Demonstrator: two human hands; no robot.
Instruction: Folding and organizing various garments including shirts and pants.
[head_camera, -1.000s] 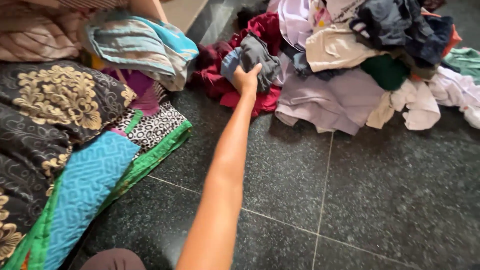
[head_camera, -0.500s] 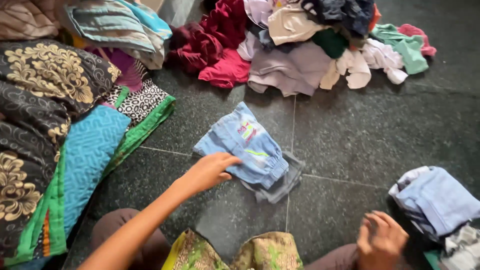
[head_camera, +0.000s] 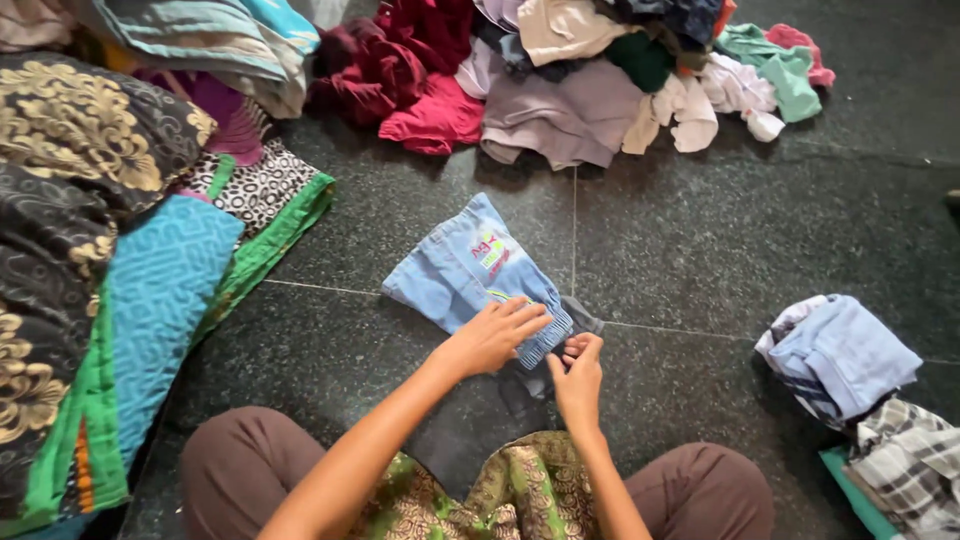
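Note:
A small pair of light blue denim shorts (head_camera: 462, 272) with a coloured patch lies flat on the dark floor in front of me. My left hand (head_camera: 492, 336) rests on its near edge, by the elastic waistband, fingers laid over the cloth. My right hand (head_camera: 578, 374) pinches a grey piece of cloth (head_camera: 583, 318) that pokes out from under the shorts at their right corner. My knees in brown trousers and a green patterned top fill the bottom of the view.
A heap of mixed clothes (head_camera: 560, 70) lies at the far side. Folded blankets and patterned quilts (head_camera: 120, 250) are stacked on the left. A pile of folded garments (head_camera: 850, 360) with a checked cloth (head_camera: 905, 465) sits at the right. Dark speckled floor tiles (head_camera: 760, 230) lie between.
My left hand pulled the shorts out of the heap and laid them on the floor in front of me. My right hand came in from the right and took hold of the grey cloth.

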